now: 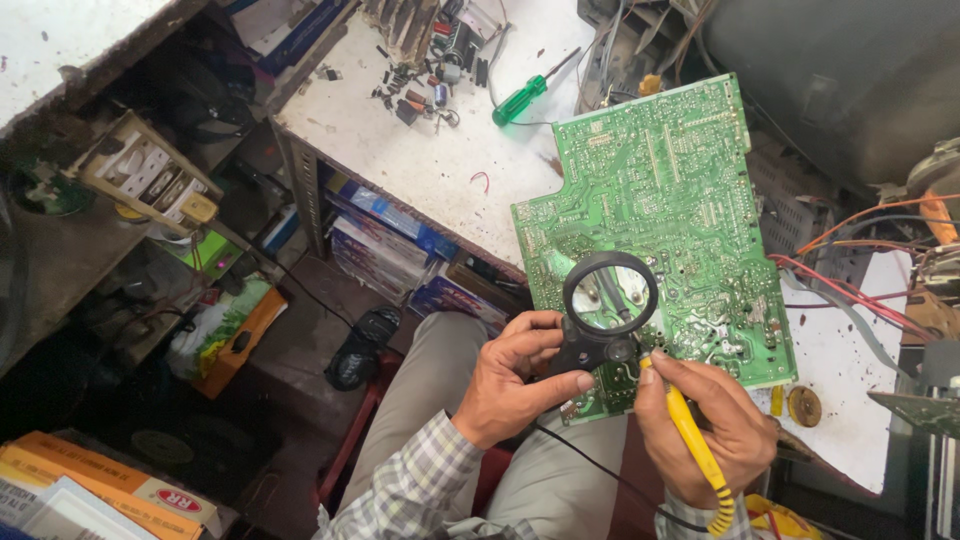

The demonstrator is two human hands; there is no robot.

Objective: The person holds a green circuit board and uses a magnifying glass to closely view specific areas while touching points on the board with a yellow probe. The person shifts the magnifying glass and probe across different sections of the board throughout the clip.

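A large green circuit board (660, 190) lies solder side up, overhanging the white workbench (420, 150) toward my lap. My left hand (510, 385) grips the black handle of a round magnifying glass (610, 295), held over the board's lower left part. My right hand (710, 425) is closed around a yellow soldering iron (690, 430), its tip touching the board just below the lens. The iron's black cord (600, 470) runs across my grey trousers.
A green-handled screwdriver (520, 100) and several loose small components (420, 85) lie at the back of the bench. Red and orange wires (860, 270) trail from the board's right side. Stacked boxes (390, 245) fill a shelf underneath. An orange carton (110, 485) sits lower left.
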